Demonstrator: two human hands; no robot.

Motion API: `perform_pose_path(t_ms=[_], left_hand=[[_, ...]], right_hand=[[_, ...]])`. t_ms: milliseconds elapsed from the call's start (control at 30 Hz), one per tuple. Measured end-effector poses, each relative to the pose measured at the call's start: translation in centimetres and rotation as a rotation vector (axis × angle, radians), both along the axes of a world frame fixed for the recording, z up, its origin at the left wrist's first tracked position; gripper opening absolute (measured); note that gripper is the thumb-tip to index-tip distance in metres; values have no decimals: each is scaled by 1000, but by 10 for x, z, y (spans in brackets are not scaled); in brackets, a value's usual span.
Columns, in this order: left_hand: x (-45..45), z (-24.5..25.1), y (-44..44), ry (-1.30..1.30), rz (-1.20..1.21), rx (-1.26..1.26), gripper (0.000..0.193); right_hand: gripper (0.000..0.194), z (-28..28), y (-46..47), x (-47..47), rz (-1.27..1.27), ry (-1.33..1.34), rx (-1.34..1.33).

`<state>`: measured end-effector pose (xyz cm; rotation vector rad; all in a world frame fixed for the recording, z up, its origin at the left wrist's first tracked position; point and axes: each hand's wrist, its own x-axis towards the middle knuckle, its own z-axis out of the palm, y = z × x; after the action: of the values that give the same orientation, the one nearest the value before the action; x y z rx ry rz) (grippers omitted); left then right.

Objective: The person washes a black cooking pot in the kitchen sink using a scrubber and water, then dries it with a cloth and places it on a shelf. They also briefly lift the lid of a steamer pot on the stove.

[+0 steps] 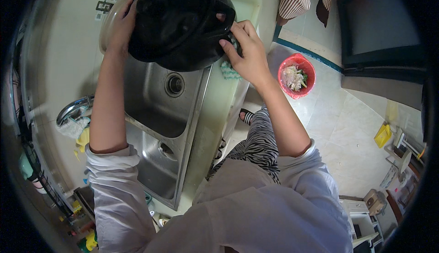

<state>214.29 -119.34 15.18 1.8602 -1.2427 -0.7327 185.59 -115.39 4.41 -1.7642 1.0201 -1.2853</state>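
A black lidded pot [192,52] is tilted above the far end of the sink and the counter, its glossy lid [171,16] turned toward me. My left hand [122,30] grips its left side, fingers partly hidden behind the edge. On the opposite side, my right hand [247,49] holds the pot by its side handle, and one fingertip shows through the handle's opening. A green-and-white cloth [229,70] lies on the counter edge just below my right hand. Behind the pot and my left hand is a pale rounded vessel or lid [106,30], largely covered.
Below the pot is a double-bowl stainless steel sink [147,122]. A chrome faucet [73,107] with a white cloth [73,126] stands at its left. On the tiled floor to the right sits a red-lined bin [312,76] with vegetable scraps. A dark green-framed door [380,59] stands beyond.
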Motion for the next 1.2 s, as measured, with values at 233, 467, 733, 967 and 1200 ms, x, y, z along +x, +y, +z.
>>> perform_pose_path(t_ms=[233,467,733,967,1200], left_hand=[[10,-2,-1,-7,-7,-8,44],[-3,3,1,30,-32,38,48],[-3,2,5,33,-20,-13,45],[-44,21,7,-84,-2,-64,26],[-25,8,2,172,-115,-95,26]], right_hand=[[40,-2,4,4,-28,-29,-49],[42,-1,10,4,37,-198,110],[45,25,29,26,62,-1330,648],[39,1,50,61,-343,-427,101],[65,-12,8,36,-231,-67,-140]])
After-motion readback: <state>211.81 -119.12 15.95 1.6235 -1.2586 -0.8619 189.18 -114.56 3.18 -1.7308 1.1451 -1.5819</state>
